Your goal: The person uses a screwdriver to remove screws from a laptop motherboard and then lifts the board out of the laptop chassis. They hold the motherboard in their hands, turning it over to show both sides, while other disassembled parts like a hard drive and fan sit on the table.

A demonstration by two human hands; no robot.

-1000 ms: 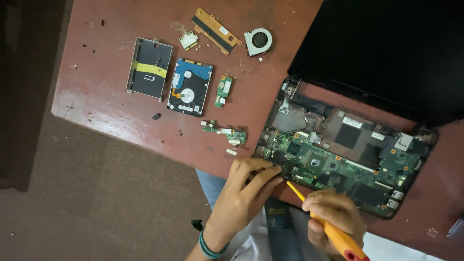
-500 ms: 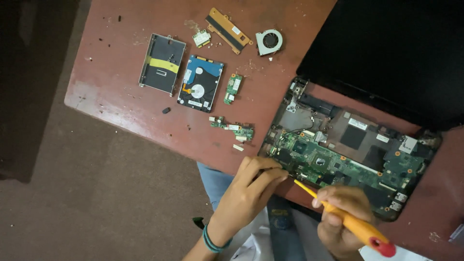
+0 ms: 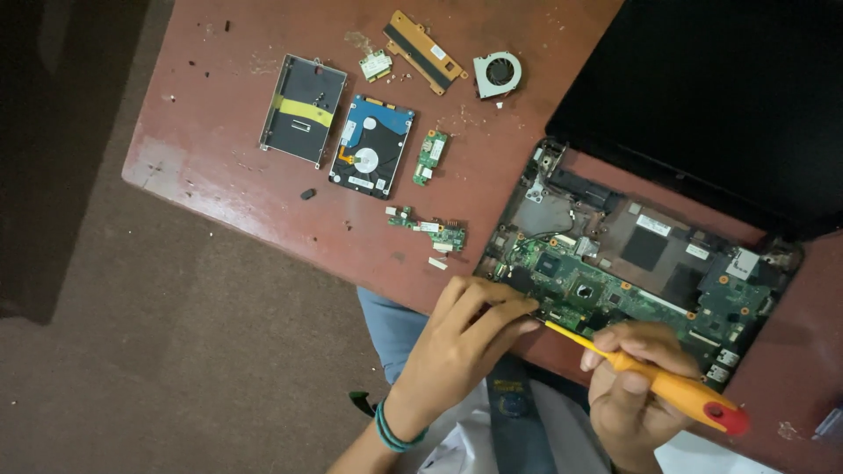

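Right hand (image 3: pixel 634 391) fingers wrapped around orange screwdriver (image 3: pixel 654 384), tip at motherboard (image 3: pixel 615 294) near edge. Left hand (image 3: pixel 465 338) fingers pressed together, tips touching same board edge beside tip.

A yellow-orange screwdriver (image 3: pixel 654 382) slants tip-down onto the green motherboard (image 3: pixel 632 298), which lies exposed inside the opened laptop base at the counter's (image 3: pixel 263 193) near edge.

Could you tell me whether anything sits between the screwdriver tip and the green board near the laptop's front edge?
Nothing visible does. The screwdriver, held in the right hand, has its tip right at the front edge of the green board. The left hand has its fingertips beside the tip, not across it.
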